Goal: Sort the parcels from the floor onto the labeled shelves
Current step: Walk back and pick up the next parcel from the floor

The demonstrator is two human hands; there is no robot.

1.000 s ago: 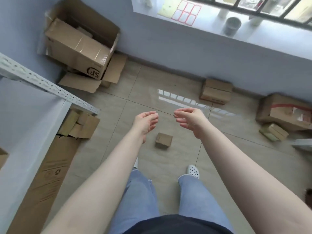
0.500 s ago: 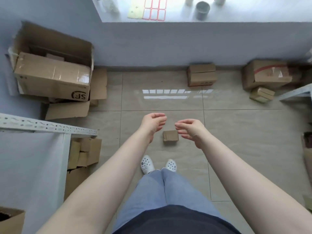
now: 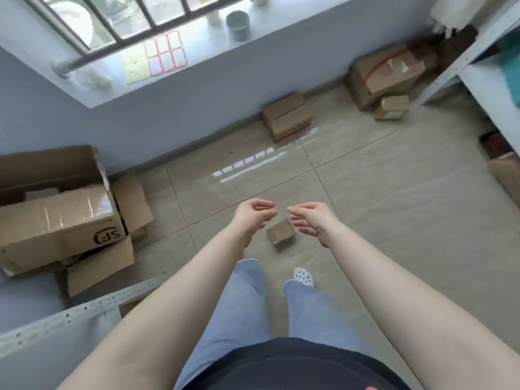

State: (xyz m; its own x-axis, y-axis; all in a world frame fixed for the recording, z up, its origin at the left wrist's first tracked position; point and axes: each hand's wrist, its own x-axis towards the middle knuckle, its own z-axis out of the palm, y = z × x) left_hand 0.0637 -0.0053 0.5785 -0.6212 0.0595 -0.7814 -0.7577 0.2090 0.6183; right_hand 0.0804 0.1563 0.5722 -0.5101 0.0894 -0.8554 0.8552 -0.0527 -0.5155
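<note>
A small brown parcel [image 3: 281, 231] lies on the tiled floor just ahead of my feet. My left hand [image 3: 253, 216] hovers above its left side and my right hand [image 3: 312, 218] above its right side. Both hands are empty with fingers curled and apart, not touching the parcel. More parcels sit by the wall: a medium box [image 3: 287, 116], a larger taped box [image 3: 385, 73] and a small one [image 3: 391, 106] in front of it. A white metal shelf [image 3: 84, 308] edges in at the lower left, another shelf [image 3: 484, 38] at the upper right.
A big open SF carton [image 3: 53, 212] with loose flaps lies on its side at the left. A window sill [image 3: 174, 56] holds label sheets and a cup. Another carton [image 3: 506, 170] peeks in at the right edge.
My view has swung to the right and tilted, so the window and right shelf came in. Both hands stay over the small parcel, fingers slightly more curled.
</note>
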